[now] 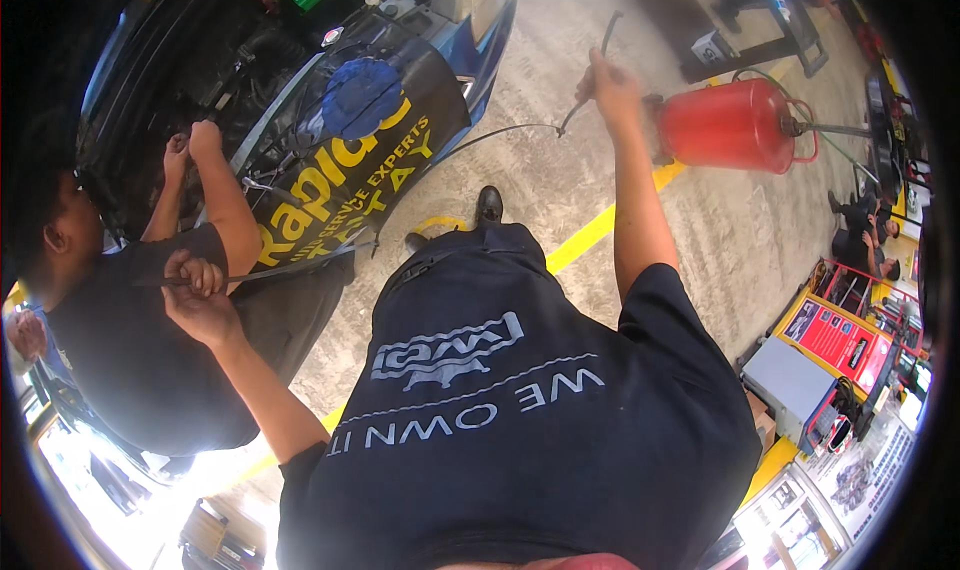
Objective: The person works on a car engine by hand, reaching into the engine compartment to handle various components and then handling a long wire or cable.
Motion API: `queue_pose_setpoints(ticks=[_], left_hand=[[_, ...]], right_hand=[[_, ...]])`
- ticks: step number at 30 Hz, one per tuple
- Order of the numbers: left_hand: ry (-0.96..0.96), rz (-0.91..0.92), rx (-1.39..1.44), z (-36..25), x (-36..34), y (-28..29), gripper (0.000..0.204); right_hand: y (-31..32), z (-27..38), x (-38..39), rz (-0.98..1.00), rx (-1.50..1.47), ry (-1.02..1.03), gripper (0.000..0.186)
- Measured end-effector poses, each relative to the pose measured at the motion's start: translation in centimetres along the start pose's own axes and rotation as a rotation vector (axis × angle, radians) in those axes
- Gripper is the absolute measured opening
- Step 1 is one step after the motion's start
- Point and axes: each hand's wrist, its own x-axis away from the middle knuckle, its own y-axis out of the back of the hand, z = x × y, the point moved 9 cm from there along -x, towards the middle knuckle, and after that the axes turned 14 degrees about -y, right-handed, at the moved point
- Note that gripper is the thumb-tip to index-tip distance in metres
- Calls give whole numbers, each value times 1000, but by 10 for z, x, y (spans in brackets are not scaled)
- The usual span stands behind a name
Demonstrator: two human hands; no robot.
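Note:
At the lower left, the fingers of my left hand (203, 295) are curled round a long, thin dark rod (300, 267). It runs across to the right, in front of the fender cover, and has a small fitting at its far end. My right hand (610, 82) is raised over the floor and pinches a slim, dark, slightly curved strip (608, 35). A thin black cable (505, 128) meets the strip's lower end and runs left towards the fender cover (400, 120). Its exact kind I cannot make out.
A co-worker (140, 340) leans in at the left, both hands over the open engine bay (220, 70). A blue cloth (362, 98) lies on the fender cover. A red tank (728, 125) stands right of my right arm. A grey-and-red machine (800, 385) is at the lower right.

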Motion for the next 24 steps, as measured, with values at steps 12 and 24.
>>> queue_pose_setpoints(ticks=[12,24], left_hand=[[52,14,69,3,1,-6,27],[-112,-29,-46,-14,-13,-39,25]], right_hand=[[-23,-2,-5,50,52,-18,51],[-31,-1,-13,59,56,103,52]])
